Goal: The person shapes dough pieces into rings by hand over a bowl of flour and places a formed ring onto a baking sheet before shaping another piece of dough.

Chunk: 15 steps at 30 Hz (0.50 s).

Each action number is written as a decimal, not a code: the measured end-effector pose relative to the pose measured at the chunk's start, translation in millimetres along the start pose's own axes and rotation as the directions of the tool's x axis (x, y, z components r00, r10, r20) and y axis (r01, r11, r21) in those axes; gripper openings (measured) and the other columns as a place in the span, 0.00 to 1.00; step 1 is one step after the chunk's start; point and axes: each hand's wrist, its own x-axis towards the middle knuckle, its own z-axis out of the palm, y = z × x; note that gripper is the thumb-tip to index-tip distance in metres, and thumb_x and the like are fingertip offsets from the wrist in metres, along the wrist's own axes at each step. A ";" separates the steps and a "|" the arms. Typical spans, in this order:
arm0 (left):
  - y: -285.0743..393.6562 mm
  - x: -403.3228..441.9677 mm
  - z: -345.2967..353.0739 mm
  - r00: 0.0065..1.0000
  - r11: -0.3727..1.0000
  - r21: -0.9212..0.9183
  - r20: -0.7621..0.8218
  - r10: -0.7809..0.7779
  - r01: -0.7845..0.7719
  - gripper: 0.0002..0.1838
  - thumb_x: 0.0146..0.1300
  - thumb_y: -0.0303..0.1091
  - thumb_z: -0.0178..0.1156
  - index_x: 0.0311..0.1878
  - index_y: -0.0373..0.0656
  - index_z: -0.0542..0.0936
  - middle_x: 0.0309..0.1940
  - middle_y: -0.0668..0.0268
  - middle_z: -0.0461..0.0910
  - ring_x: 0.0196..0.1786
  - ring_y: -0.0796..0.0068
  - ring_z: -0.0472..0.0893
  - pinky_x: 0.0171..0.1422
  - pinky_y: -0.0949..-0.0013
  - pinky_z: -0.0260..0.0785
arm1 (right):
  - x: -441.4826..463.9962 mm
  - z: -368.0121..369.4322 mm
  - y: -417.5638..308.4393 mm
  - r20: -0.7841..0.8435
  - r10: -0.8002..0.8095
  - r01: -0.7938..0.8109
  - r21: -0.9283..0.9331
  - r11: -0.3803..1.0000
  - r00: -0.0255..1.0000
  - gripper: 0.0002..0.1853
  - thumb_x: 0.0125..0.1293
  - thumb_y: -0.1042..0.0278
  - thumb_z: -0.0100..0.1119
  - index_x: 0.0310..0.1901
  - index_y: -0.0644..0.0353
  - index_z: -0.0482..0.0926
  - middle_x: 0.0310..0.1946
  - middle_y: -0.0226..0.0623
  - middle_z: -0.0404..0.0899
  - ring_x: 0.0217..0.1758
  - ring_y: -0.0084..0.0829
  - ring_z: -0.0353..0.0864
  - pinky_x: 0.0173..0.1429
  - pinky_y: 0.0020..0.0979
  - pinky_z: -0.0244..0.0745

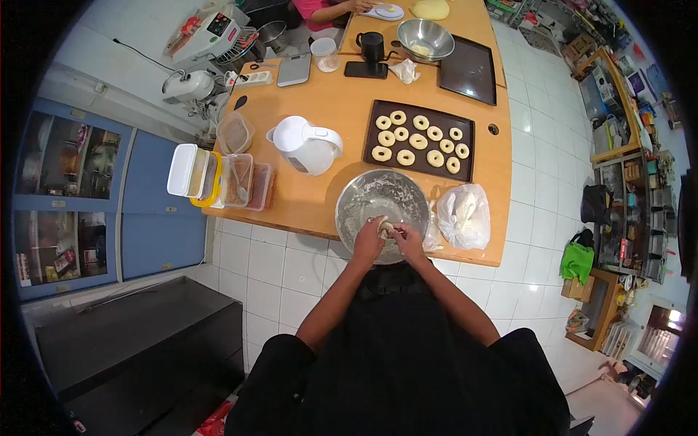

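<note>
Over the near part of a large metal bowl (356, 198), whose inside is smeared with pale residue, my left hand (370, 240) and my right hand (407, 240) meet around a small piece of dough (385, 229). Fingers of both hands are closed on it, and the piece seems to have a hole or hollow. Behind the bowl, a dark tray (468, 138) bears several pale dough rings (418, 142). Right of the bowl lies a clear plastic bag (465, 216) with something pale inside.
A white kettle (309, 147) stands left of the tray, with stacked plastic containers (236, 178) at the left edge. Farther back are a phone (366, 70), a scale (294, 70), a steel bowl (426, 40) and a dark tray (467, 69). Another person's arm (331, 12) shows at the top.
</note>
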 end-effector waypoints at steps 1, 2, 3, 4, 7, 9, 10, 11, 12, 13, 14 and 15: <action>-0.6 1.1 -0.4 0.995 0.998 0.030 0.087 -0.050 0.048 0.18 0.48 0.22 0.59 0.46 0.37 0.77 0.41 0.49 0.78 0.46 0.48 0.77 0.51 0.56 0.69 | 2.6 -1.2 6.4 0.005 -0.041 0.041 -0.028 0.999 0.999 0.10 0.66 0.70 0.55 0.46 0.64 0.77 0.34 0.35 0.82 0.38 0.24 0.81 0.45 0.27 0.75; -0.7 2.6 -3.4 0.980 0.994 0.064 0.172 -0.104 0.094 0.20 0.48 0.22 0.58 0.48 0.38 0.76 0.43 0.50 0.77 0.48 0.49 0.76 0.52 0.56 0.69 | 5.1 -1.6 13.0 -0.009 -0.047 0.047 -0.039 0.998 0.999 0.10 0.66 0.69 0.55 0.46 0.64 0.77 0.34 0.33 0.81 0.38 0.23 0.80 0.42 0.25 0.73; -4.2 2.5 -3.7 0.955 0.985 0.103 0.252 -0.159 0.136 0.22 0.48 0.23 0.58 0.51 0.40 0.75 0.45 0.50 0.76 0.50 0.50 0.75 0.53 0.56 0.68 | 7.0 -1.0 15.6 -0.023 -0.054 0.052 -0.048 0.997 0.998 0.10 0.66 0.69 0.55 0.46 0.64 0.78 0.34 0.31 0.81 0.37 0.21 0.79 0.40 0.23 0.72; -8.4 1.6 -1.8 0.952 0.981 0.138 0.255 -0.170 0.138 0.22 0.48 0.23 0.58 0.50 0.39 0.75 0.45 0.50 0.76 0.50 0.50 0.75 0.52 0.55 0.68 | 8.6 -1.0 18.1 -0.037 -0.061 0.058 -0.059 0.997 0.997 0.10 0.67 0.69 0.55 0.46 0.64 0.78 0.34 0.29 0.81 0.36 0.19 0.78 0.37 0.21 0.70; -13.7 1.7 1.7 0.974 0.982 0.169 0.196 -0.117 0.084 0.19 0.49 0.24 0.58 0.48 0.38 0.77 0.43 0.50 0.77 0.48 0.49 0.76 0.51 0.55 0.69 | 9.0 -0.7 16.7 -0.068 -0.036 0.034 -0.036 0.999 0.997 0.10 0.66 0.69 0.55 0.44 0.66 0.78 0.34 0.31 0.81 0.36 0.18 0.78 0.37 0.21 0.70; -12.9 0.7 2.3 0.998 0.994 0.103 0.060 0.029 -0.035 0.16 0.49 0.24 0.59 0.45 0.37 0.79 0.38 0.49 0.79 0.44 0.48 0.77 0.50 0.55 0.69 | 11.8 0.6 18.3 -0.054 -0.031 0.029 -0.038 0.999 0.998 0.10 0.66 0.69 0.55 0.44 0.66 0.78 0.34 0.31 0.81 0.36 0.19 0.78 0.38 0.21 0.70; -12.4 2.2 1.0 0.995 0.997 0.079 0.104 0.004 -0.013 0.16 0.49 0.24 0.60 0.45 0.37 0.79 0.37 0.49 0.79 0.44 0.47 0.77 0.49 0.55 0.69 | 13.7 0.3 21.2 -0.047 -0.029 0.027 -0.039 0.999 0.998 0.10 0.66 0.69 0.55 0.44 0.66 0.78 0.33 0.31 0.81 0.35 0.19 0.78 0.38 0.21 0.70; -12.3 5.8 -0.4 0.989 0.998 0.056 0.148 -0.018 0.010 0.16 0.49 0.24 0.60 0.44 0.37 0.79 0.37 0.48 0.79 0.44 0.47 0.77 0.49 0.55 0.69 | 16.0 -0.1 23.9 -0.045 -0.052 0.050 -0.047 0.998 0.998 0.10 0.66 0.69 0.55 0.44 0.66 0.78 0.33 0.31 0.81 0.35 0.19 0.78 0.38 0.22 0.71; -14.2 7.8 -0.6 0.981 0.999 0.034 0.192 -0.039 0.033 0.16 0.49 0.24 0.60 0.44 0.37 0.79 0.37 0.48 0.79 0.43 0.47 0.77 0.48 0.54 0.69 | 18.2 -0.1 24.2 -0.042 -0.076 0.074 -0.054 0.996 0.996 0.10 0.66 0.69 0.56 0.44 0.66 0.78 0.33 0.31 0.81 0.35 0.19 0.78 0.38 0.22 0.71; -15.3 8.1 -1.0 0.977 0.997 0.058 0.202 -0.070 0.060 0.15 0.50 0.25 0.60 0.43 0.37 0.79 0.36 0.48 0.79 0.43 0.46 0.77 0.48 0.54 0.68 | 20.1 0.0 24.4 -0.040 -0.101 0.099 -0.061 0.993 0.994 0.10 0.66 0.68 0.56 0.43 0.66 0.78 0.33 0.31 0.81 0.35 0.19 0.78 0.38 0.22 0.71; -16.2 8.3 -1.2 0.972 0.993 0.081 0.213 -0.100 0.084 0.14 0.50 0.26 0.60 0.43 0.37 0.79 0.36 0.48 0.79 0.43 0.46 0.77 0.48 0.54 0.68 | 21.5 0.1 24.5 -0.036 -0.084 0.082 -0.051 0.995 0.996 0.10 0.66 0.68 0.56 0.43 0.66 0.78 0.32 0.31 0.81 0.35 0.19 0.78 0.38 0.22 0.71; -19.0 8.3 0.3 0.966 0.989 0.104 0.224 -0.130 0.109 0.14 0.51 0.26 0.60 0.42 0.37 0.79 0.36 0.48 0.79 0.43 0.46 0.77 0.48 0.53 0.68 | 20.7 0.9 19.4 -0.033 -0.067 0.065 -0.042 0.997 0.997 0.10 0.66 0.68 0.56 0.43 0.66 0.78 0.32 0.31 0.81 0.35 0.19 0.78 0.38 0.22 0.72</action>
